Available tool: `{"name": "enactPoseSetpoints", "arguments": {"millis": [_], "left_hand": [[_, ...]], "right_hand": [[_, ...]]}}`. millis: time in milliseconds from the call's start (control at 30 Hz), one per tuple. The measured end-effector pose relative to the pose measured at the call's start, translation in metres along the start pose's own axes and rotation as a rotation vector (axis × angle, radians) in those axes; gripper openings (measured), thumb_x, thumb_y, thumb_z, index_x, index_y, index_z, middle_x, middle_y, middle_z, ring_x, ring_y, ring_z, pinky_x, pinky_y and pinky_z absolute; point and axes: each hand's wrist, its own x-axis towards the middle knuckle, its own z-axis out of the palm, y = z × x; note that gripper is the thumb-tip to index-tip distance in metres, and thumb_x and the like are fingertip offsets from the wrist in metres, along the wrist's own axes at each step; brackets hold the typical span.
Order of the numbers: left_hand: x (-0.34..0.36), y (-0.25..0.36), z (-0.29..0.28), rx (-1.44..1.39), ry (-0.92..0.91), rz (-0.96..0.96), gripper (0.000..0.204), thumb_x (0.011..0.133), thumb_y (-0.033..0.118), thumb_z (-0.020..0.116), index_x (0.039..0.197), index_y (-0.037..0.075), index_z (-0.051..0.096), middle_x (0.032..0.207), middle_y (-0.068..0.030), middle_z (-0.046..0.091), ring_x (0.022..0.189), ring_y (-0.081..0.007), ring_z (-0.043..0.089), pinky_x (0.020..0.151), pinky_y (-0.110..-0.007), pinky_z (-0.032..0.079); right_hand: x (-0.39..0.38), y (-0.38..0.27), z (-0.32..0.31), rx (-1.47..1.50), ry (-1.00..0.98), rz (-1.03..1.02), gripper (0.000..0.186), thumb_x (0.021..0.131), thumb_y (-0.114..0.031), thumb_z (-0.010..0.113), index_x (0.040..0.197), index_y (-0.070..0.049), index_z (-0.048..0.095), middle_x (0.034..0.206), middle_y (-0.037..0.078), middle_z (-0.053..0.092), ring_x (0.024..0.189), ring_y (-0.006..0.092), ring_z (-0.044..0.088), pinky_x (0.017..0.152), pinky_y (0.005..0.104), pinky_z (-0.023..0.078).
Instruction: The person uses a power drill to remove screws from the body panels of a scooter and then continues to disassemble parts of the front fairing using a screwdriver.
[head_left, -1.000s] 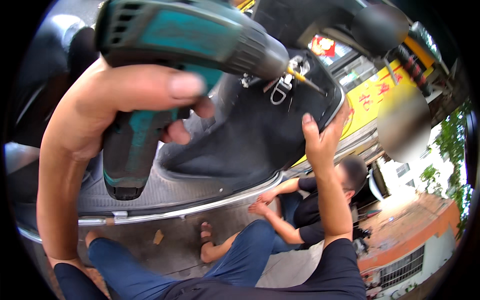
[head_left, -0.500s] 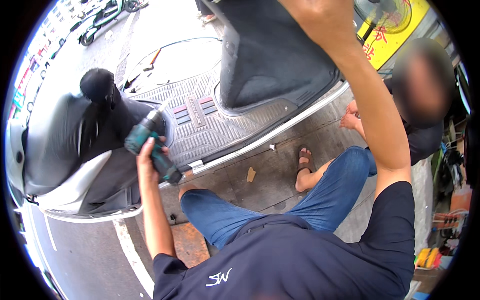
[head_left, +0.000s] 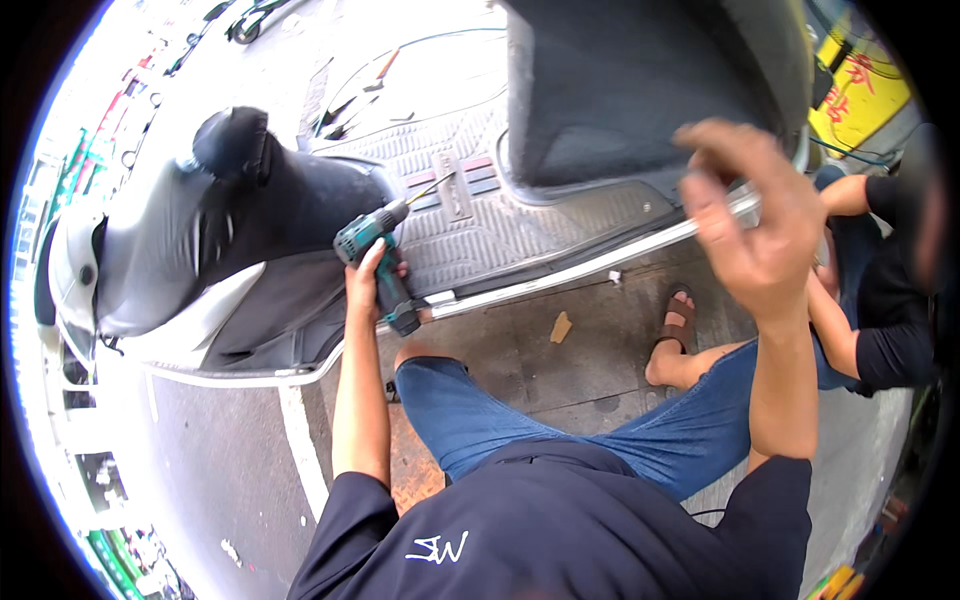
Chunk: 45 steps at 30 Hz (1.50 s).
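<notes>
My left hand [head_left: 366, 282] grips a teal-and-black cordless drill [head_left: 388, 272], its long bit angled up and right over the ridged scooter footboard [head_left: 470, 240]. My right hand [head_left: 750, 220] is raised at the right, slightly blurred, its bent fingers apart with nothing visible in them, in front of the footboard's silver edge trim [head_left: 580, 266]. Above it stands the black front inner panel [head_left: 630, 80] of the scooter. Left of the drill is the black seat [head_left: 160, 250] with a crumpled, shiny surface.
Another person [head_left: 880, 330] in dark clothes sits close at my right, beside a yellow sign [head_left: 855, 100]. Thin cables and small tools [head_left: 380, 70] lie beyond the footboard. Another scooter [head_left: 250, 22] stands at the top left. Below are pavement [head_left: 530, 360] and a rusty plate [head_left: 420, 470].
The drill went from close before the camera, at the front panel, down to over the footboard in my left hand. My right hand left that panel's edge and came lower, towards me.
</notes>
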Motion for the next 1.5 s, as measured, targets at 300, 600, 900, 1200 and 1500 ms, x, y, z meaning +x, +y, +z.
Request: {"name": "enactPoseSetpoints", "arguments": {"millis": [300,600,900,1200,1500], "left_hand": [[0.005,-0.008,0.001,0.007,0.005,0.027,0.039,0.088,0.03,0.073,0.108,-0.002,0.062,0.086,-0.0131,0.069,0.068,-0.0212,0.069,0.061,-0.032,0.058],[-0.002,-0.018,-0.007,-0.112,0.039,0.108,0.044,0.089,0.033,0.072,0.112,-0.003,0.06,0.093,-0.0152,0.068,0.069,-0.0244,0.069,0.059,-0.033,0.057],[-0.003,-0.012,0.007,-0.023,0.118,0.115,0.04,0.085,0.032,0.076,0.102,-0.002,0.063,0.08,-0.0102,0.066,0.063,-0.0206,0.068,0.058,-0.032,0.056],[-0.002,-0.017,0.005,0.001,0.125,0.142,0.039,0.087,0.031,0.075,0.103,-0.002,0.063,0.082,-0.0108,0.068,0.065,-0.0216,0.069,0.06,-0.032,0.056],[-0.035,-0.011,0.031,-0.274,0.309,0.314,0.036,0.09,0.023,0.073,0.116,0.002,0.059,0.096,-0.0075,0.062,0.068,-0.0194,0.066,0.06,-0.033,0.057]], "right_hand": [[-0.011,0.022,0.029,-0.059,-0.454,0.07,0.025,0.083,-0.015,0.071,0.105,-0.004,0.065,0.085,0.01,0.064,0.075,0.0275,0.063,0.064,0.0381,0.049],[-0.058,0.037,0.055,-0.11,-1.075,0.134,0.037,0.087,-0.018,0.067,0.118,0.0,0.062,0.108,0.014,0.066,0.104,0.0318,0.062,0.089,0.0425,0.051],[-0.055,0.027,0.052,-0.068,-0.906,0.156,0.048,0.087,-0.013,0.066,0.132,0.0,0.056,0.127,0.016,0.06,0.115,0.0336,0.058,0.098,0.0424,0.048],[-0.052,0.024,0.064,-0.026,-0.993,0.123,0.053,0.087,-0.014,0.067,0.137,-0.001,0.052,0.134,0.017,0.057,0.117,0.0348,0.056,0.1,0.0429,0.047],[-0.063,-0.006,0.097,0.103,-0.969,0.052,0.058,0.088,-0.02,0.068,0.14,-0.003,0.049,0.134,0.02,0.054,0.119,0.0348,0.056,0.1,0.0436,0.048]]}}
